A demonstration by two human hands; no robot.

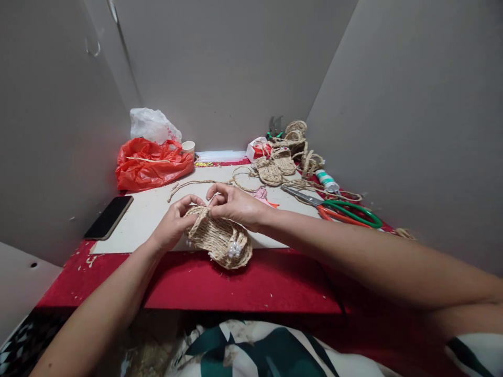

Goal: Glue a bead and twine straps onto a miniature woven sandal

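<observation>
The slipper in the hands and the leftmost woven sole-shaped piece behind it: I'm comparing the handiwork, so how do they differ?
The slipper is in the left hand, with the right hand at its far end; the sole-shaped piece lies farther back, untouched. The slipper bears a pearly bead cluster; on the sole-shaped piece none can be made out. Both are tan and woven.

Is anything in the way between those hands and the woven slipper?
Nothing visible: the left hand holds the woven slipper at its far end, and the right hand is at that same end. The scissors lie off to the right.
</observation>
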